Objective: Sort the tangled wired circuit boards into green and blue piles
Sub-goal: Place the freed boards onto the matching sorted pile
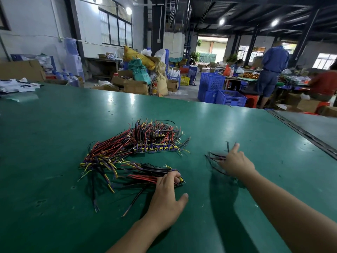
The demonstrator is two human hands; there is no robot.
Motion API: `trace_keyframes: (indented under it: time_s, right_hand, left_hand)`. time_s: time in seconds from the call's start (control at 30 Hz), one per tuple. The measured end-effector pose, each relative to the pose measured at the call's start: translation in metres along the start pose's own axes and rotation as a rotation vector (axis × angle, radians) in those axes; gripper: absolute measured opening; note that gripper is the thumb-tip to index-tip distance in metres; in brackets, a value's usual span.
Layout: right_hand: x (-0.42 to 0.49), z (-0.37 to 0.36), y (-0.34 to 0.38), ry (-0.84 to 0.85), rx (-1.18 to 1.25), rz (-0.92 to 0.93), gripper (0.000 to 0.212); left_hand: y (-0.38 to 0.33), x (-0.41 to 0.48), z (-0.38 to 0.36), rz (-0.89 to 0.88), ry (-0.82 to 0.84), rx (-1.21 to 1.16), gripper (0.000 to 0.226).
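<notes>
In the head view, our left hand bends its fingers over the near board, thumb spread away, probably to pull it free from the tangled heap in the middle of the green table. Our right hand is blurred above some dark wires well apart on the right, one finger stretched; we cannot tell if it holds them. Perhaps a pile begins there.

Your green table spreads ahead; blue crates stand at one o'clock, cardboard boxes at twelve, a standing person at two.
</notes>
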State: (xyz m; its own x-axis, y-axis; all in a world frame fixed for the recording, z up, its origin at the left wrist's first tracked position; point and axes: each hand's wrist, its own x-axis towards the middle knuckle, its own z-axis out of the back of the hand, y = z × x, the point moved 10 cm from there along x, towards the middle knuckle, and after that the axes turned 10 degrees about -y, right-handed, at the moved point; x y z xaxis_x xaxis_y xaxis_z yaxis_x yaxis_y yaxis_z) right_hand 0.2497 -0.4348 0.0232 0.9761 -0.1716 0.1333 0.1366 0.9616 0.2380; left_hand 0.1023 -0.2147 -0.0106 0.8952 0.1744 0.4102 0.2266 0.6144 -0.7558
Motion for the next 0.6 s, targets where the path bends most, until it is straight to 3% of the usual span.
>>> trace_keyframes:
  time_s: [0.13, 0.23, 0.33, 0.43, 0.6]
  right_hand:
    - [-0.021, -0.017, 0.004, -0.084, -0.202, 0.057, 0.118]
    - [-0.03, -0.032, 0.018, -0.105, -0.284, 0.155, 0.106]
    - [-0.034, -0.055, 0.025, -0.022, -0.257, 0.229, 0.091]
    - [-0.034, -0.058, 0.027, -0.018, -0.241, 0.257, 0.085]
    - [-0.054, -0.045, 0.05, -0.129, -0.215, 0.336, 0.066]
  left_hand:
    - [-0.002, -0.001, 0.004, -0.016, -0.027, -0.008, 0.041]
    - [-0.001, 0.002, 0.01, -0.016, -0.068, 0.002, 0.028]
    - [0.003, 0.004, 0.017, 0.029, -0.096, 0.131, 0.007]
    - [0.006, 0.003, 0.027, 0.073, -0.131, 0.278, 0.01]
    - [0.018, 0.003, 0.038, 0.16, -0.177, 0.378, 0.04]
